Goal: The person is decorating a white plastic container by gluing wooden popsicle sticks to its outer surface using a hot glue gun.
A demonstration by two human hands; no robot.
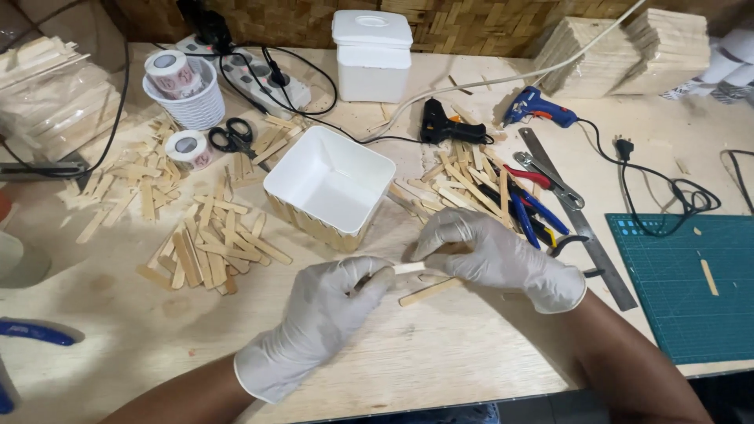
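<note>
- A white square tub [330,184] stands mid-counter, its outer wall lined with upright wooden sticks
- Black scissors [233,137] lie between two tape rolls, one [188,148] flat on the counter [440,361], one [170,72] inside a ribbed white cup [192,102]
- A black glue gun [444,126] and a blue glue gun [538,106] rest near the back
- A steel ruler [581,224] lies beside a green cutting mat [683,283]
- A lidded white box [371,55] sits by the woven wall
- A power strip [259,78] lies behind the cup
</note>
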